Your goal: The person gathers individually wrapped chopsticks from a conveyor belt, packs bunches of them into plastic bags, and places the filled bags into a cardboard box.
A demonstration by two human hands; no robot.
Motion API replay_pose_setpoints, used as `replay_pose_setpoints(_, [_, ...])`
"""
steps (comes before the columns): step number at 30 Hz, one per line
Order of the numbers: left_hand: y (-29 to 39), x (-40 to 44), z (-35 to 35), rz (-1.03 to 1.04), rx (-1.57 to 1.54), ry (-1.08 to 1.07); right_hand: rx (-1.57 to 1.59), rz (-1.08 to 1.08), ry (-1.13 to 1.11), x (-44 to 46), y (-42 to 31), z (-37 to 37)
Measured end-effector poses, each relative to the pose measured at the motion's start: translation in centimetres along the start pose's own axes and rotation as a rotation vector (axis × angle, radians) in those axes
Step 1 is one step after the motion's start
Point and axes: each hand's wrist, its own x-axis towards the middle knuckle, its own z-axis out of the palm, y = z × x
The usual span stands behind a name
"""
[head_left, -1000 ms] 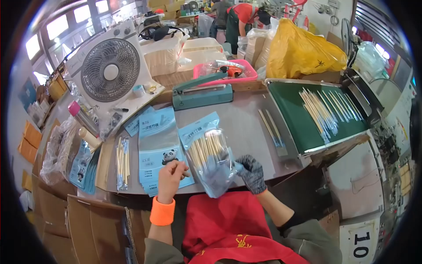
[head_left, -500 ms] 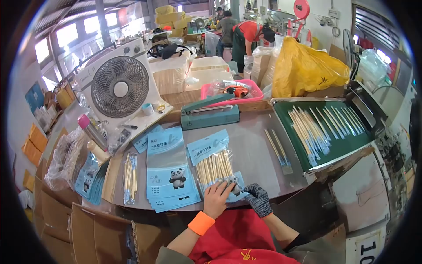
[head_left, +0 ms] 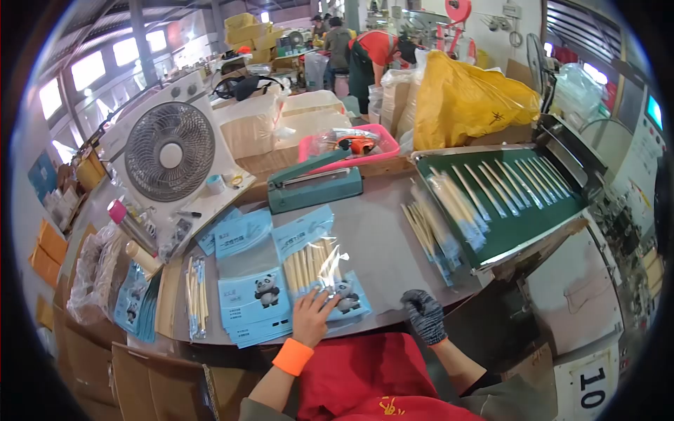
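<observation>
Chopstick bag (head_left: 312, 261) now has only your spread left hand (head_left: 312, 314) steadying it, since your gloved right hand (head_left: 424, 317), its grip unclear, has come away.

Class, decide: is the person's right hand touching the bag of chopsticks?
No: the right hand is apart from the bag, which the left hand touches.

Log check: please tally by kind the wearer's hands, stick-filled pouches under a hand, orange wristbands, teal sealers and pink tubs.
Hands: 2 (left hand, right hand)
Stick-filled pouch under a hand: 1
Orange wristband: 1
Teal sealer: 1
Pink tub: 1
Total: 6
</observation>
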Motion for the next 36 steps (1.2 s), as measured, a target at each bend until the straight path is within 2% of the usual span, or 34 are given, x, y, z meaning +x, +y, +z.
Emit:
replay_pose_setpoints(1, [0.1, 0.2, -0.7, -0.004, 0.011, -0.040, -0.245, -0.109, 0.135, -0.1, 0.3, -1.5])
replay_pose_setpoints(2, [0.5, 0.3, -1.8, -0.045, -0.019, -0.180, -0.489, -0.217, 0.269, -0.1, 0.5, -2.8])
replay_pose_setpoints(3, [1.4, 1.1, -3.2, -0.032, -0.024, -0.186, -0.733, -0.320, 0.401, -0.2, 0.7, -3.8])
replay_pose_setpoints(4, [2.6, 2.1, -4.5, -0.067, -0.219, -0.215, -0.738, -0.307, 0.412, 0.2, 1.2, -4.8])
replay_pose_setpoints(5, [3.3, 3.3, -5.1, -0.104, -0.421, -0.248, -0.872, -0.279, 0.429, 0.7, 2.1, -5.8])
replay_pose_setpoints(6, [3.6, 4.7, -5.2, -0.055, -0.481, -0.270, -1.012, -0.244, 0.443, 1.2, 2.9, -6.8])
replay_pose_setpoints(8, [4.6, 8.2, -3.7, -0.146, -0.769, -0.204, -0.988, -0.019, 0.444, 2.6, 4.2, -7.4])
replay_pose_setpoints(9, [5.0, 10.0, -1.6, -0.230, -0.885, -0.136, -0.844, 0.494, 0.228, 3.8, -0.5, -7.1])
replay_pose_setpoints(11, [5.4, 13.3, 4.8, -0.413, -1.095, -0.030, -0.740, 0.681, 0.114, 6.2, -0.9, -7.9])
replay_pose_setpoints(12, [5.7, 14.7, 7.9, -0.511, -1.193, 0.008, -0.747, 0.681, 0.129, 7.2, 2.1, -8.4])
replay_pose_setpoints(14, [7.2, 16.6, 12.0, -0.533, -1.115, 0.037, -0.884, -0.154, 0.370, 10.1, 9.3, -9.0])
replay_pose_setpoints(15, [7.8, 17.4, 13.5, -0.569, -1.026, 0.062, -0.889, -0.160, 0.377, 10.6, 7.6, -9.1])
replay_pose_setpoints(17, [8.5, 17.9, 15.8, -0.547, -0.928, 0.092, -0.468, 0.146, 0.205, 11.7, 2.3, -8.1])
replay_pose_setpoints(18, [8.6, 18.1, 16.5, -0.529, -0.827, 0.120, -0.680, 0.065, 0.180, 13.0, 3.6, -8.2])
replay_pose_setpoints(19, [8.4, 18.1, 16.8, -0.513, -0.829, 0.123, -0.680, 0.060, 0.195, 13.5, 3.6, -7.9])
replay_pose_setpoints(21, [8.0, 17.7, 17.7, -0.553, -0.886, 0.101, -0.705, 0.255, 0.012, 14.2, 3.8, -6.4])
replay_pose_setpoints(23, [6.5, 16.2, 20.6, -0.581, -1.067, 0.110, -0.957, -0.031, -0.014, 13.6, 3.9, -4.6])
replay_pose_setpoints(24, [7.4, 16.3, 17.0, -0.494, -1.048, 0.150, -0.875, -0.361, 0.162, 13.3, 6.3, -3.2])
replay_pose_setpoints(25, [5.5, 14.5, 21.3, -0.391, -0.847, 0.373, -0.894, -0.247, -0.013, 11.5, 2.7, -2.6])
replay_pose_setpoints(27, [5.5, 14.3, 15.0, -0.696, -0.959, 0.069, -0.744, -0.271, 0.012, 8.3, 3.7, 0.9])
replay_pose_setpoints(28, [4.2, 12.6, 15.8, -0.593, -0.611, 0.198, -0.710, -0.361, 0.094, 7.2, 4.4, 2.7])
replay_pose_setpoints(29, [4.0, 11.2, 16.6, -0.483, -0.410, 0.484, -0.715, -0.258, 0.008, 6.7, 4.0, 4.0])
replay_pose_setpoints(31, [3.7, 10.0, 14.6, -0.580, -0.521, 0.467, -0.658, -0.367, 0.034, 5.8, 5.3, 6.1])
replay_pose_setpoints(34, [1.9, 8.5, 12.3, -0.587, -0.471, 0.301, -0.683, -0.364, 0.013, 5.0, 5.1, 7.2])
replay_pose_setpoints(36, [1.8, 8.0, 11.2, -0.465, -0.369, 0.397, -0.720, -0.418, -0.112, 5.3, 5.8, 7.2])
